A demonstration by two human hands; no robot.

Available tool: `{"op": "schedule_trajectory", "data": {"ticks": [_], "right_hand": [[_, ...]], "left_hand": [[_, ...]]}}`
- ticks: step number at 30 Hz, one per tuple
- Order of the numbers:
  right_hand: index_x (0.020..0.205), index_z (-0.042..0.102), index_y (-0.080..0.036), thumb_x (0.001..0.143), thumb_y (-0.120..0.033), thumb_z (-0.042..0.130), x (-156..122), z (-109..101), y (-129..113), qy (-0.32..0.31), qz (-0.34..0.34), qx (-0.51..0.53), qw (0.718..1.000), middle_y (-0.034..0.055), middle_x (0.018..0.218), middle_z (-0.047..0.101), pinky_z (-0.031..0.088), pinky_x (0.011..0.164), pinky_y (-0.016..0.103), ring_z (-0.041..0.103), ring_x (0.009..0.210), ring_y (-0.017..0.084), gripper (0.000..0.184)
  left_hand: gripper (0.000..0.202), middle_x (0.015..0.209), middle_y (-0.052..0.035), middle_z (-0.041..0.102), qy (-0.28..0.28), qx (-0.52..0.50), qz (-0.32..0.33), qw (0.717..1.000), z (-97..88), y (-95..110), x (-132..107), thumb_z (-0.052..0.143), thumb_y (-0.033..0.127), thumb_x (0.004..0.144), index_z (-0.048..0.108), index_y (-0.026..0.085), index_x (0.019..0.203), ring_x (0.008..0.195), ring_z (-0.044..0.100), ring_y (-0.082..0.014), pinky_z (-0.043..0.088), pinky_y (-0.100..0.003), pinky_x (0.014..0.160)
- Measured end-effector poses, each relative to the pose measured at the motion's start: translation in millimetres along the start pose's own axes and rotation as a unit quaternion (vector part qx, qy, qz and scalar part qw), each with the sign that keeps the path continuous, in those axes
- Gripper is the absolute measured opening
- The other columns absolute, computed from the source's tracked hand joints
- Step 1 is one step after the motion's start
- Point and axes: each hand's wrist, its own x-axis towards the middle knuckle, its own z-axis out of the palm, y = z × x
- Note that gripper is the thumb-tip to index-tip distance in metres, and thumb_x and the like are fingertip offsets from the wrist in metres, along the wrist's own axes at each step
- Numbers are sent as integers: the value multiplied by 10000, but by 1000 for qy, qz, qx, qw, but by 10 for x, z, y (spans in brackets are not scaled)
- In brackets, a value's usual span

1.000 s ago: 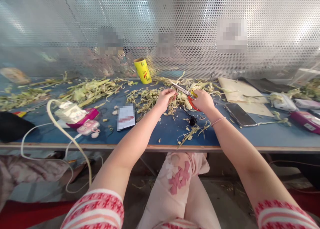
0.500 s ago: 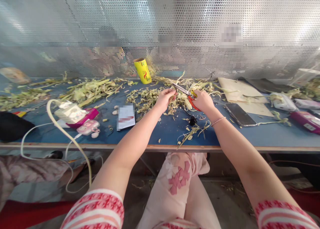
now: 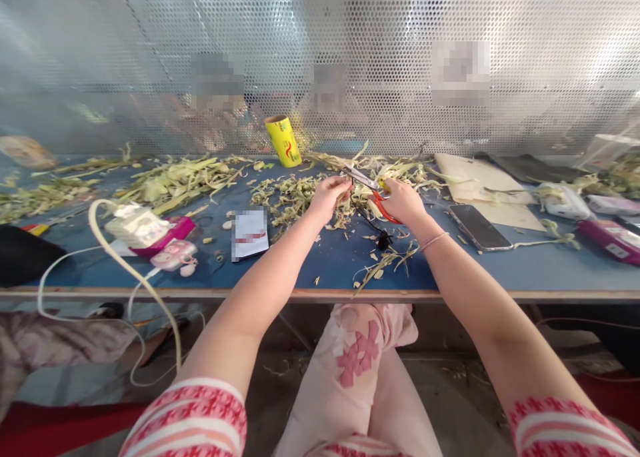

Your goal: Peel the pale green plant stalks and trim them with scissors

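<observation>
In the head view my left hand (image 3: 331, 198) is pinched closed at the fingertips, where a thin black cord (image 3: 367, 220) meets them. The cord runs down to a small black clump (image 3: 384, 239) on the table. My right hand (image 3: 404, 200) grips scissors (image 3: 384, 207) with orange and yellow handles. Their metal blades point left, crossing close to the left fingertips; whether they touch the cord I cannot tell. Beneath and around both hands lie pale green dried plant strips (image 3: 287, 194), and a few longer ones (image 3: 383, 270) rest near the front edge.
A yellow cardboard tube (image 3: 283, 142) stands behind, before a perforated metal screen (image 3: 380, 64). Leaf piles (image 3: 175, 180), a power adapter (image 3: 137, 227) with white cables and a blurred card (image 3: 251, 234) are leftward. Rightward lie a phone (image 3: 480, 228), brown cardboard (image 3: 470, 177) and a purple box (image 3: 610, 240).
The view has shifted very slightly. Both hands and the scissors stay in nearly the same place over the plant strips.
</observation>
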Motion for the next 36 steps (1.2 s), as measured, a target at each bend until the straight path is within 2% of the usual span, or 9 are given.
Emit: {"op": "schedule_trajectory", "data": {"ticks": [6, 15, 20, 24, 27, 32, 36], "right_hand": [[894, 590, -204, 809, -582, 496, -14, -31, -16, -1, 19, -21, 1000, 120, 950, 680, 410, 651, 303, 608, 858, 253, 398], [845, 626, -215, 756, -399, 561, -12, -106, -17, -13, 34, -41, 998, 101, 874, 689, 395, 620, 286, 614, 789, 233, 215], [800, 618, -207, 758, -392, 532, 1, -101, -1, -13, 62, 10, 998, 72, 769, 662, 336, 547, 270, 551, 649, 190, 208], [760, 585, -195, 787, -318, 473, 29, -78, 34, -6, 67, 57, 996, 45, 689, 616, 313, 542, 263, 488, 600, 159, 168], [794, 574, -191, 796, -317, 478, 43, -52, 65, 15, 52, 57, 997, 65, 746, 626, 341, 588, 273, 518, 677, 181, 158], [967, 545, -173, 791, -360, 528, 34, -18, 110, 57, 11, 31, 998, 148, 1030, 617, 418, 712, 334, 557, 881, 252, 258], [989, 528, -160, 785, -351, 536, 36, -28, 148, 98, 8, -3, 995, 166, 1059, 592, 429, 776, 394, 543, 932, 284, 279]], "left_hand": [[193, 655, 19, 634, 0, 0, 1, 1000, -8, -15, 15, 771, 225, 630, 609, 150, 702, 589, 572, -59, 452, -211, 615], [187, 644, 21, 633, 7, -10, -6, 1000, 22, 14, -21, 768, 196, 640, 601, 142, 706, 560, 571, -53, 458, -202, 606], [139, 654, 10, 646, 4, -12, -4, 1000, 0, 4, -5, 741, 186, 668, 619, 137, 712, 566, 570, -57, 455, -206, 619], [92, 666, 4, 660, 6, -29, -5, 1000, -12, -12, 15, 714, 174, 694, 637, 139, 728, 588, 587, -66, 462, -208, 637], [79, 653, 0, 659, 12, -41, -4, 999, 2, -10, 13, 694, 173, 722, 624, 138, 711, 588, 596, -73, 469, -213, 647], [91, 633, 1, 656, 33, -63, -16, 997, 16, 24, 5, 677, 171, 743, 602, 145, 697, 585, 607, -74, 490, -216, 668], [75, 613, 4, 649, 53, -95, -21, 994, -25, 59, 44, 655, 173, 751, 600, 149, 706, 527, 584, -66, 496, -210, 618]]}}
